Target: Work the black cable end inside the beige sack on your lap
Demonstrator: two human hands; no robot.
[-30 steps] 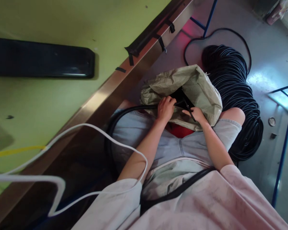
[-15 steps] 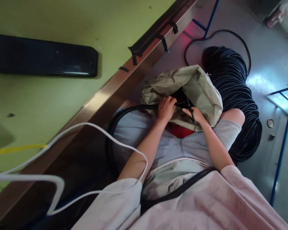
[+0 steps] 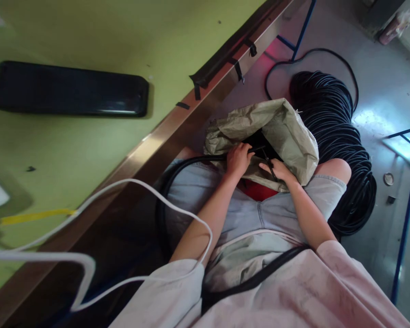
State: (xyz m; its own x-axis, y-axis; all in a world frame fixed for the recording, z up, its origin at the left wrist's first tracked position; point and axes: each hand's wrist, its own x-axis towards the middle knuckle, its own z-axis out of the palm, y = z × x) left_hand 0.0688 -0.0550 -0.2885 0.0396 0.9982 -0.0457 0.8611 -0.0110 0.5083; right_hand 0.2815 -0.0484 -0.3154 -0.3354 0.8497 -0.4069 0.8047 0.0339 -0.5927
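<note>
A beige woven sack (image 3: 295, 146) stands open between my knees, its inside dark. Over its near left edge, my left hand (image 3: 238, 160) is closed round a black cable (image 3: 198, 159), whose end points right into the sack mouth. The cable loops back over my left thigh. At the sack's near right edge, my right hand (image 3: 280, 171) holds a dark tool that looks like scissors or cutters (image 3: 270, 167). The tool's tips are near the cable end; whether they touch it I cannot tell.
A large coil of black cable (image 3: 341, 132) lies on the floor at the right. The green table (image 3: 171, 27) with a metal edge is at the left, bearing a black case (image 3: 70, 89). White cords (image 3: 177, 207) cross in front of my left arm. Blue metal frames (image 3: 408, 209) stand right.
The view has shifted slightly, so the table and sack sit a bit lower and further right. The tool has tilted, and its tips now sit just below the cable end.
</note>
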